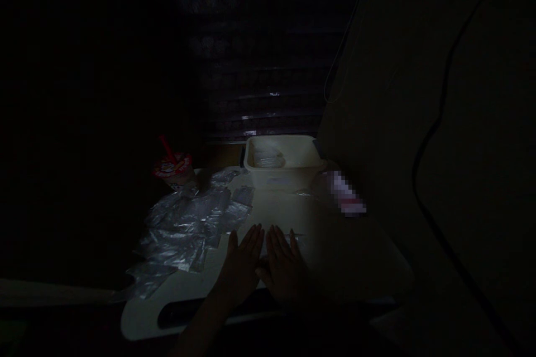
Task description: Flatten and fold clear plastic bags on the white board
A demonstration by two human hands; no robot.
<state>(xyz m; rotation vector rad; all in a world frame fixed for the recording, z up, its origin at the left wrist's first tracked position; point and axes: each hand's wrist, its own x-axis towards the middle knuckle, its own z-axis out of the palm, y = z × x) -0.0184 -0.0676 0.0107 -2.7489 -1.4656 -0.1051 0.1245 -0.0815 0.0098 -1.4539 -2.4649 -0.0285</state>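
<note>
The scene is very dark. My left hand [243,262] lies palm down over the white table [188,290], its fingers stretched forward and its thumb apart. Close beside it on the right, my right hand [285,265] is also flat with fingers extended. Something thin and clear, perhaps a plastic bag [295,239], shows partly under and beyond the right fingers; its outline is hard to make out. A spread of clear plastic bags [180,234] covers the table to the left of my hands.
A cream-coloured bin [285,175] with clear items inside stands at the table's back. A cup [178,170] with a red lid and straw is at the back left. To the bin's right lies a blurred white and red object [347,195]. A cable hangs at the right.
</note>
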